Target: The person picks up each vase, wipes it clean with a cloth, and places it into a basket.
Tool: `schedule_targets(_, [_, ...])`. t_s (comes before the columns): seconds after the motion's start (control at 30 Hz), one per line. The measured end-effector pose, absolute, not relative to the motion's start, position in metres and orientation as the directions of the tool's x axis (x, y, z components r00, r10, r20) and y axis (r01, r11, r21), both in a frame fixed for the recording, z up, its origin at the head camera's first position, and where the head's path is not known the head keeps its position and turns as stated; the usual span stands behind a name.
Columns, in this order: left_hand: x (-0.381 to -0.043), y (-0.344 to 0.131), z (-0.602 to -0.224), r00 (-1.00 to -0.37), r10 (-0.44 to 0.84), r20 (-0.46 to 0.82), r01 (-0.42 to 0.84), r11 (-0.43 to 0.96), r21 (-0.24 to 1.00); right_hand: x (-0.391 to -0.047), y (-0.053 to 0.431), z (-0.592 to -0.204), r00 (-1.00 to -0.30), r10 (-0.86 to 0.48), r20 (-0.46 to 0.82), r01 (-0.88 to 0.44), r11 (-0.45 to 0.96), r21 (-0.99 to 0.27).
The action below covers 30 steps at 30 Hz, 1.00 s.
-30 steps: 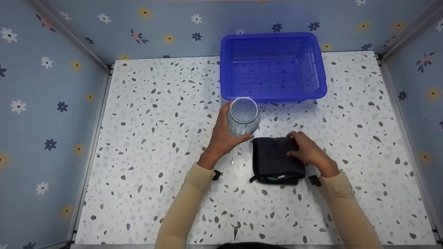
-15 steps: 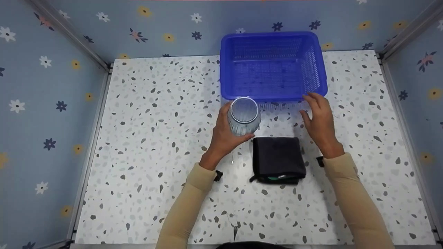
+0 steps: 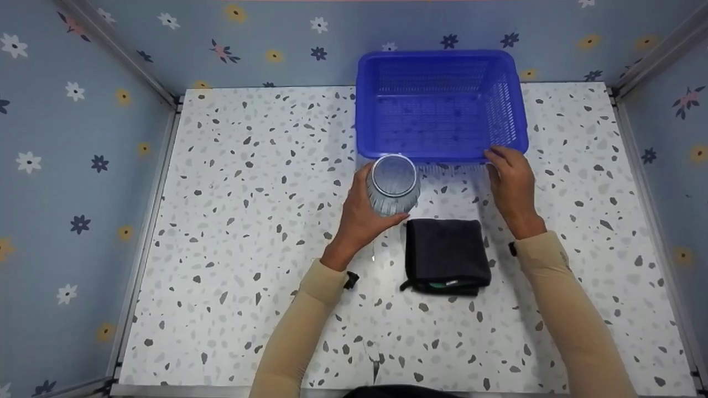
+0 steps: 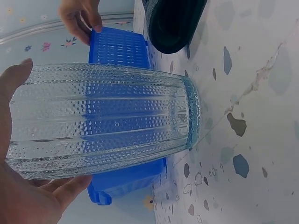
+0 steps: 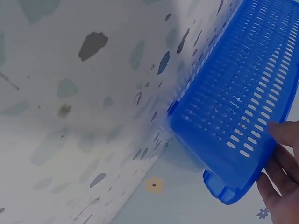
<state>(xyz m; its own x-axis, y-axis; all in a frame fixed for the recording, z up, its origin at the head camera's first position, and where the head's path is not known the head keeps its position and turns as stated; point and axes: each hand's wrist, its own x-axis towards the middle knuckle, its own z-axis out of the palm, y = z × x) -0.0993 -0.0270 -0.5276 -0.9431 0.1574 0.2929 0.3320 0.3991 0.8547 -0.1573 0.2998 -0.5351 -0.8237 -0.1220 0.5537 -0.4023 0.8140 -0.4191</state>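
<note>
My left hand (image 3: 362,213) grips a clear ribbed glass vase (image 3: 394,202) around its upper part, thumb on one side and fingers on the other. In the left wrist view the vase (image 4: 112,121) shows dotted panels, and its base is right at the tabletop. My right hand (image 3: 511,179) pinches the front right rim of a blue plastic basket (image 3: 442,156). The right wrist view has the thumb on the outer face of the basket (image 5: 205,151) and the fingers behind the rim.
A folded black fabric pouch (image 3: 448,249) with a bit of green at its opening lies between my forearms, just in front of the vase. The speckled table (image 3: 249,221) is enclosed by flower-patterned panels (image 3: 287,33), and the basket stands against the back one.
My right hand has left the black pouch, moved forward to the basket and closed its thumb and fingers on the rim. The left hand and vase have stayed in place.
</note>
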Motion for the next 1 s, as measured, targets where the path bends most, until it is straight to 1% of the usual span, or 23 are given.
schedule_targets(0.2, [-0.1,-0.027,-0.527,-0.936,0.138,0.325,0.353,0.386,0.852,-0.165,0.302,-0.539,-0.767,-0.12,0.631,-0.437,0.817,-0.375])
schedule_targets(0.4, [-0.101,-0.03,-0.524,-0.909,0.122,0.398,0.414,0.357,0.838,-0.169,0.301,-0.539,-0.728,-0.115,0.675,-0.456,0.818,-0.352])
schedule_targets(0.6, [-0.102,-0.04,-0.501,-0.877,0.097,0.471,0.476,0.315,0.821,-0.169,0.301,-0.539,-0.727,-0.114,0.677,-0.455,0.818,-0.351])
schedule_targets(0.77, [-0.107,-0.049,-0.474,-0.85,0.094,0.518,0.518,0.325,0.791,-0.17,0.303,-0.539,-0.729,-0.116,0.674,-0.454,0.82,-0.349])
schedule_targets(0.9, [-0.118,-0.053,-0.454,-0.817,0.109,0.566,0.563,0.361,0.743,-0.17,0.303,-0.54,-0.732,-0.116,0.671,-0.458,0.814,-0.358])
schedule_targets(1.0, [-0.131,-0.054,-0.441,-0.787,0.131,0.602,0.595,0.418,0.686,-0.169,0.303,-0.541,-0.735,-0.117,0.668,-0.457,0.814,-0.36])
